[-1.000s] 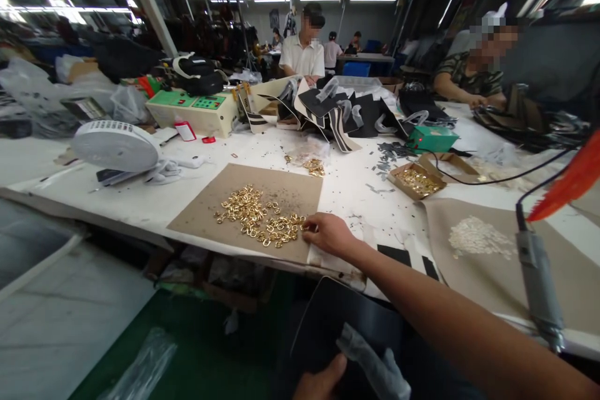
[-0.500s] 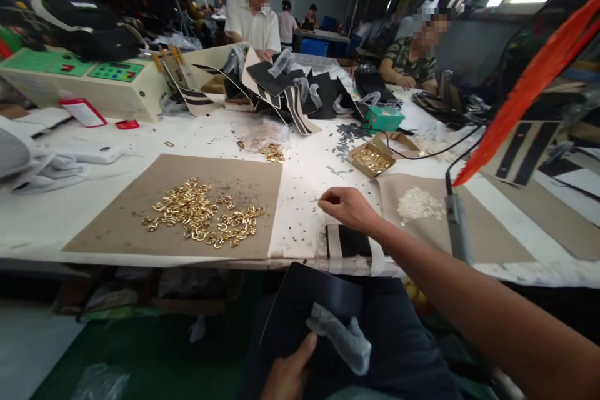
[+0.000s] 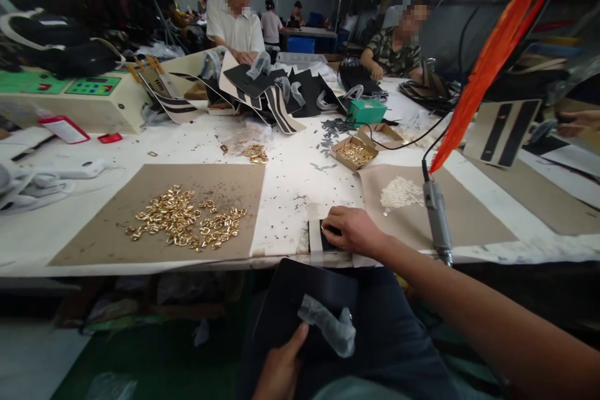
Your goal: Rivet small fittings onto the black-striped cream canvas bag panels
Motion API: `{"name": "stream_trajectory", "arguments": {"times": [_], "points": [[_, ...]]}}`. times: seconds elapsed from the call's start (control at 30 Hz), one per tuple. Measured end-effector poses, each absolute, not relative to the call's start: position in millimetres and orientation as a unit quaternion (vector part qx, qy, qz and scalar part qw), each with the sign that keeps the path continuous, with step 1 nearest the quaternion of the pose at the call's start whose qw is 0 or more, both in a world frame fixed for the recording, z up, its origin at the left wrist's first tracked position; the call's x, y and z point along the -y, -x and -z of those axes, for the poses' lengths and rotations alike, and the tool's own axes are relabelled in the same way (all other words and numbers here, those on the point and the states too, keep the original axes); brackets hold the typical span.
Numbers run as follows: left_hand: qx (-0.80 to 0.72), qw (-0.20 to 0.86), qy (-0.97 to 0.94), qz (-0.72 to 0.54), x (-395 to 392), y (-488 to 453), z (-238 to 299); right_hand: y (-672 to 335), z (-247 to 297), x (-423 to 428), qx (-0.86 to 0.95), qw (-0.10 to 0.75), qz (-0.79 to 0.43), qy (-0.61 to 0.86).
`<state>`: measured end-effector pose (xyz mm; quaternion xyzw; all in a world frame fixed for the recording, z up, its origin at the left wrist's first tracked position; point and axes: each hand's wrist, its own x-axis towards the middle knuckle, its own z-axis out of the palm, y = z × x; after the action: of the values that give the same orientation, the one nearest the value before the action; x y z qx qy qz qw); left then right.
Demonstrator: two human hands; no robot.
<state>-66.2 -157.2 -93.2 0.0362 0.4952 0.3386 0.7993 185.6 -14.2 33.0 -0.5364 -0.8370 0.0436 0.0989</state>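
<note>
My left hand (image 3: 280, 365) grips a black panel (image 3: 281, 300) on my lap, its thumb resting on top. A strap wrapped in clear plastic (image 3: 330, 328) is fixed to that panel and stands up from it. My right hand (image 3: 349, 231) is closed, its fingertips pinched low over a black pad (image 3: 330, 244) taped at the table's front edge. A tiny shiny thing seems to show at the fingertips, too small to name. Left of it, gold metal rings and buckles (image 3: 182, 219) lie heaped on a brown sheet (image 3: 103, 225).
An electric screwdriver (image 3: 435, 219) hangs by an orange cord cover (image 3: 492, 69) right of my arm. White small parts (image 3: 400, 192) are piled on another brown sheet. Behind are a box of gold pieces (image 3: 355, 153), a green box (image 3: 368, 112), stacked panels (image 3: 281, 106) and two co-workers.
My right hand has come down and nearer, from above the white tabletop onto the black pad. The left hand still holds the panel. The whole view has shifted slightly.
</note>
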Motion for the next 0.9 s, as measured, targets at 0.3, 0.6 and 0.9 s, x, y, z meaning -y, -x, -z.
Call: {"name": "stream_trajectory", "arguments": {"times": [0.3, 0.6, 0.9], "points": [[-0.483, 0.808, -0.020, -0.336, 156.6, 61.5, 88.5, -174.8, -41.4, 18.7, 0.770, 0.067, -0.092, 0.628], [-0.484, 0.810, -0.018, -0.330, 157.8, 62.6, 93.9, -181.9, -33.4, 17.8, 0.747, 0.155, -0.172, 0.623], [-0.490, 0.806, -0.037, -0.329, 159.9, 66.0, 97.4, -187.8, -33.3, 4.1, 0.731, 0.134, -0.239, 0.625]]}}
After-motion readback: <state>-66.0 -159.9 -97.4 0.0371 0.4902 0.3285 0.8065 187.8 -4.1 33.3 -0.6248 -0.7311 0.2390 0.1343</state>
